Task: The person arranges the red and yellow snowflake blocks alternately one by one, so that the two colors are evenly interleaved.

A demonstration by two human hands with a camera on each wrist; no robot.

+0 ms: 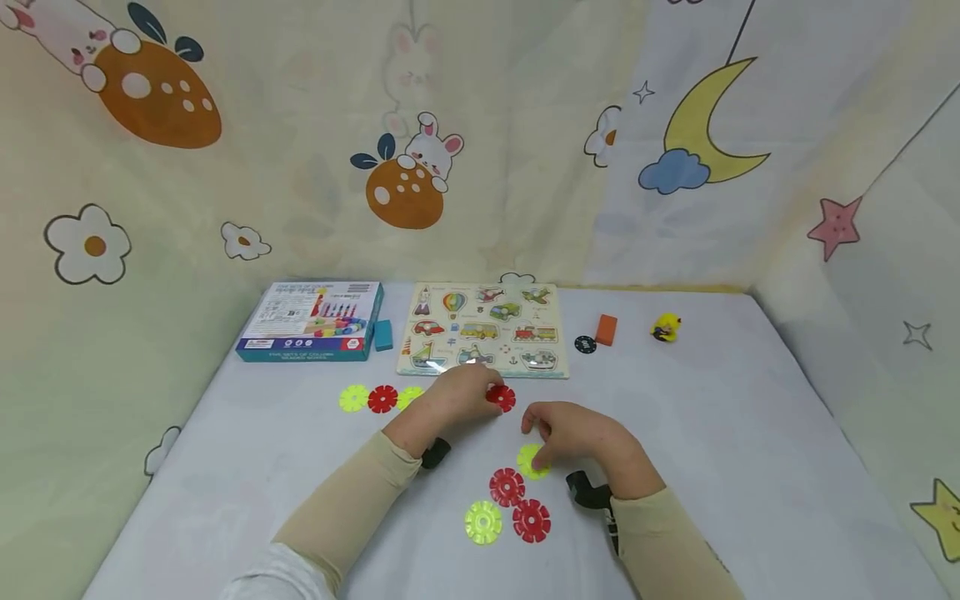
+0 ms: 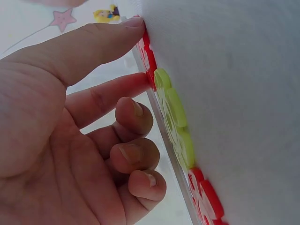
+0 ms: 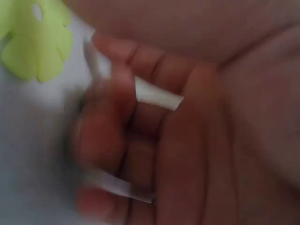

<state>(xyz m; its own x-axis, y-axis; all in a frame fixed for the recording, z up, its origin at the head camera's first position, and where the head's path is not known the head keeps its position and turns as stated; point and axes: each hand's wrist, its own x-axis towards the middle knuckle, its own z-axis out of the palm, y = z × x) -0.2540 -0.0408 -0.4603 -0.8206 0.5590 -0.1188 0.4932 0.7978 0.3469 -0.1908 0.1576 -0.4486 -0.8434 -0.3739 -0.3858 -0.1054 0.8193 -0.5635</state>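
My left hand [image 1: 467,395] pinches a red flower-shaped disc [image 1: 502,397] by its edges, thumb on one side and index finger on the other. Its other fingers [image 2: 133,154] curl loosely. A yellow-green disc [image 2: 173,119] touches the held one, and another red disc [image 2: 205,197] follows; the hand hides these in the head view. Farther left in the row lie yellow-green [image 1: 353,398] and red [image 1: 382,399] discs. My right hand [image 1: 583,435], fingers loosely bent, hovers by a yellow-green disc [image 1: 528,460]. Its thumb overlaps that disc in the head view; the blurred right wrist view shows them apart.
Two red discs [image 1: 507,487] and a yellow-green one [image 1: 482,522] lie nearer the body. Behind are a picture puzzle board [image 1: 483,329], a boxed set [image 1: 307,325], a blue block [image 1: 383,335], an orange block [image 1: 606,329], a black round piece [image 1: 585,344] and a yellow figurine [image 1: 666,327].
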